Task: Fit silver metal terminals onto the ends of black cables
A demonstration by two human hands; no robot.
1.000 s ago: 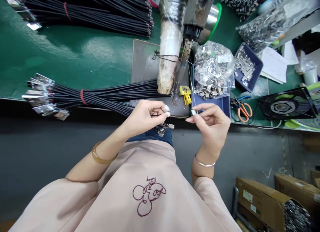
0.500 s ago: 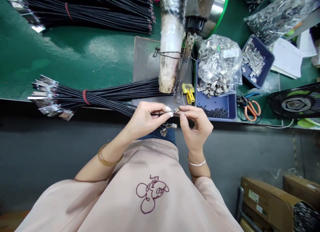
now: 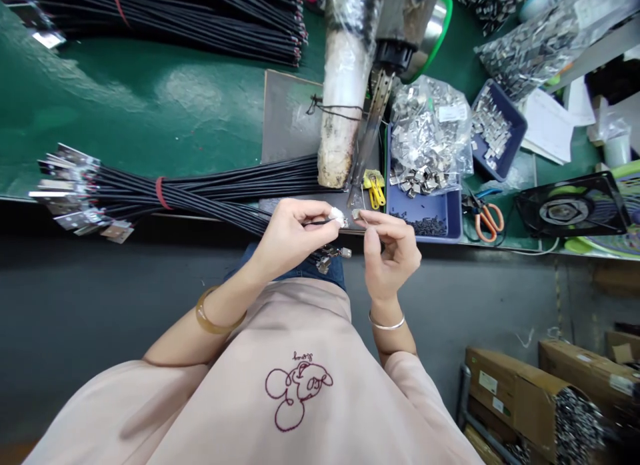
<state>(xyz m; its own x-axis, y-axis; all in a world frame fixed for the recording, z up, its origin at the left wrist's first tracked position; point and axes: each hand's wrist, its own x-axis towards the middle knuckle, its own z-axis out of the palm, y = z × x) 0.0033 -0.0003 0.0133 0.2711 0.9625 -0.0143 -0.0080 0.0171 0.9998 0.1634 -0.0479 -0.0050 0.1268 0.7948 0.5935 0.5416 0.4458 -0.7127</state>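
Note:
My left hand (image 3: 293, 235) pinches the end of a thin black cable (image 3: 320, 221) drawn from the bundle of black cables (image 3: 200, 191) that lies across the green bench. My right hand (image 3: 390, 248) is closed, pinching a small metal shell (image 3: 356, 213) at the cable's tip. The two hands meet just in front of the grey metal plate (image 3: 287, 118). A few loose cable ends with metal connectors (image 3: 333, 255) hang below my left hand, over my lap.
A wrapped machine column (image 3: 345, 91) with a metal blade stands behind the hands. To the right sit a blue tray (image 3: 425, 218), a clear bag of metal shells (image 3: 427, 135), a second blue tray (image 3: 495, 131), orange-handled scissors (image 3: 483, 218) and a black fan (image 3: 570, 208). Another cable bundle (image 3: 175, 18) lies farther back. Cardboard boxes (image 3: 530, 398) stand on the floor.
My right hand has moved left from the blue tray with a small shell and met my left hand at the cable tip. My left hand has barely moved.

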